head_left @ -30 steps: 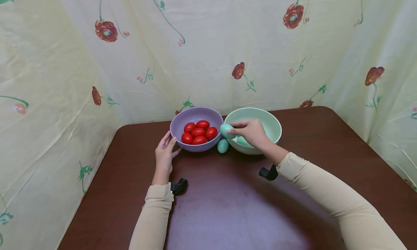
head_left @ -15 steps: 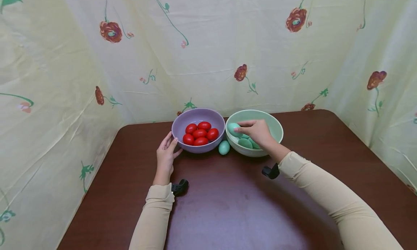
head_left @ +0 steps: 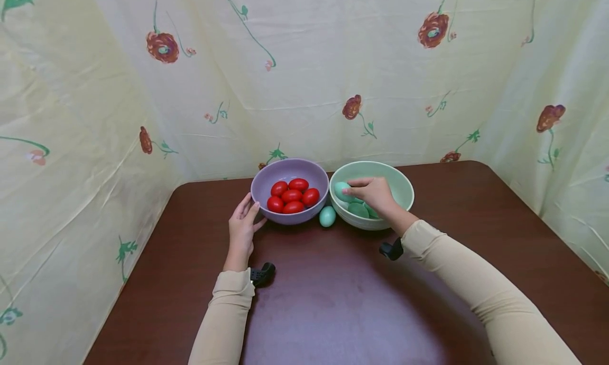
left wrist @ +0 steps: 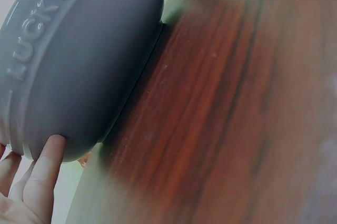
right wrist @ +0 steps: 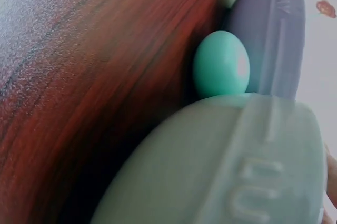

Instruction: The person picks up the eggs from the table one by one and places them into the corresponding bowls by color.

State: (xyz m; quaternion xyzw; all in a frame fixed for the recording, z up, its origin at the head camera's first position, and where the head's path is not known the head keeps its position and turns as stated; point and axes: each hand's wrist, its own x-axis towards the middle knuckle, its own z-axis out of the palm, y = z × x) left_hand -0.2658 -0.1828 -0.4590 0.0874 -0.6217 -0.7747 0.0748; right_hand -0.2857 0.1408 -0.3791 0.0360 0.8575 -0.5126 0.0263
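Note:
My left hand (head_left: 241,230) touches the left side of a purple bowl (head_left: 290,217), its fairly straight fingers (left wrist: 42,176) resting against the outer wall in the left wrist view. Several red eggs (head_left: 292,195) lie inside that bowl. Over the left inner part of a pale green bowl (head_left: 399,196), my right hand (head_left: 376,195) pinches a mint-green egg (head_left: 341,191) between thumb and fingers. Below it, more green eggs (head_left: 358,210) sit in the bowl, partly hidden by the hand. Another mint egg (head_left: 327,216) stands on the table in front of where the bowls meet.
Both bowls stand side by side near the far edge of a dark brown wooden table (head_left: 304,301). A flower-patterned curtain (head_left: 304,80) hangs behind and along the sides. Black wrist cameras (head_left: 263,274) are worn on both forearms.
My right hand has carried the pinched egg rightward, from the gap between the bowls to over the green bowl's inside. The left hand stays at the purple bowl. The head view shifts slightly.

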